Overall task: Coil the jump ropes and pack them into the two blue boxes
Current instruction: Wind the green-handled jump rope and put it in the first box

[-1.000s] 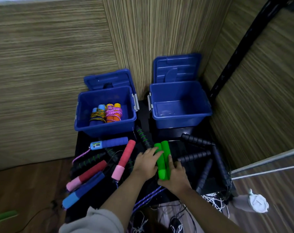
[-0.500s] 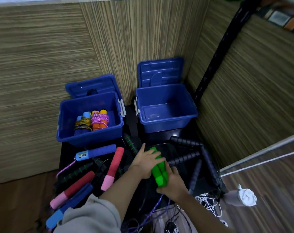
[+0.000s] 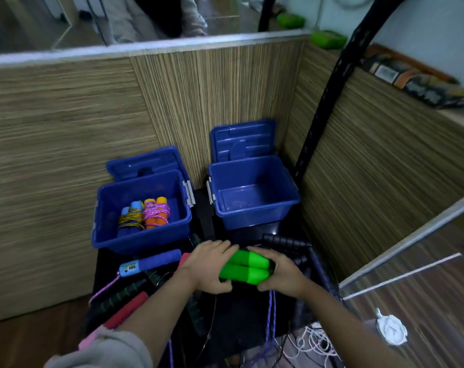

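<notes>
Both hands' fingers wrap green handles (purple cord hangs below); black handles crowd R, blue handle L.

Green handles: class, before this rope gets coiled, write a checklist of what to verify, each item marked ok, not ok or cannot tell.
1. Both green handles lie side by side, ends level: ok.
2. Left hand has a grip on one end of the pair: ok.
3. Right hand has a grip on the other end: ok.
4. Purple rope hangs free below the handles, ready to wind: cannot tell, since its lower part runs into a tangle of white cord.
5. Right blue box is open with room: ok.
6. Left blue box is open with room beside its two bundles: ok.
</notes>
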A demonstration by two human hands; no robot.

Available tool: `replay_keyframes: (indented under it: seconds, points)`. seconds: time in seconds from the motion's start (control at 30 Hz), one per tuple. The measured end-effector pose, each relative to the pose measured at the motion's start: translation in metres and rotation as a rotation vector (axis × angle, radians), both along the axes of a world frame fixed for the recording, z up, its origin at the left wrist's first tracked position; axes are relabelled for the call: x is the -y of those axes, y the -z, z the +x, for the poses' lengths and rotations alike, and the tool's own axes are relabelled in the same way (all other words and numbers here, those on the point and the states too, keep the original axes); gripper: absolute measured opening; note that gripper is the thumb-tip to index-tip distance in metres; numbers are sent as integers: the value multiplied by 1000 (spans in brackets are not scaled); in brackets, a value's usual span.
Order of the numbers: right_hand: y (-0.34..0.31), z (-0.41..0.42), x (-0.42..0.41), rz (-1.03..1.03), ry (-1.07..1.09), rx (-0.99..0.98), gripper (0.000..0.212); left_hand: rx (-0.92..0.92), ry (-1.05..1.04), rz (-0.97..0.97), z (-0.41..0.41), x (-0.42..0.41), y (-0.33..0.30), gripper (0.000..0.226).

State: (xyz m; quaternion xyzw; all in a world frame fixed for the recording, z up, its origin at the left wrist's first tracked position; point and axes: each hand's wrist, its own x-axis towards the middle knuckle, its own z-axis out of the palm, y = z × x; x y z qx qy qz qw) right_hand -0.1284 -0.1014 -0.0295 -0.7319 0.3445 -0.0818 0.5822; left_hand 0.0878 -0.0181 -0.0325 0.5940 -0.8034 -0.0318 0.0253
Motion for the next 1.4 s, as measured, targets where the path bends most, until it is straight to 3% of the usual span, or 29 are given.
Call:
replay_keyframes:
  seconds: [0.17,0.33,0.43,0.53,0.63,0.77,0.9,1.1,1.2,1.4]
  points:
    - [-67,20,27,136,-42,140,72,-84,-91,-166,21,-9,-42,80]
    - [-109,42,35,83,-103,255,71,-18,-159,-230,31,-11,-90,73]
    - [-125,57,37,105,-8,383,68,-45,-287,-324,40,-13,-116,72]
    - [-142,76,32,193,131,562,41,-278,-568,-447,45,-11,-146,71]
    - [-152,96,22,74,190,560,31,-598,-769,-526,50,-5,-171,65]
    - [-155,120,6,-73,183,489,28,-793,-742,-524,38,4,-191,59]
    - [-152,134,-2,-150,242,452,21,-1126,-673,-460,20,9,-193,53]
    - [-167,135,-15,-54,277,537,14,-1579,-606,-346,7,9,-198,47]
    - [-170,132,-17,-35,292,532,7,-1663,-652,-342,7,8,-199,41]
    - [-169,125,-25,-44,271,535,16,-1872,-725,-466,8,11,-212,45]
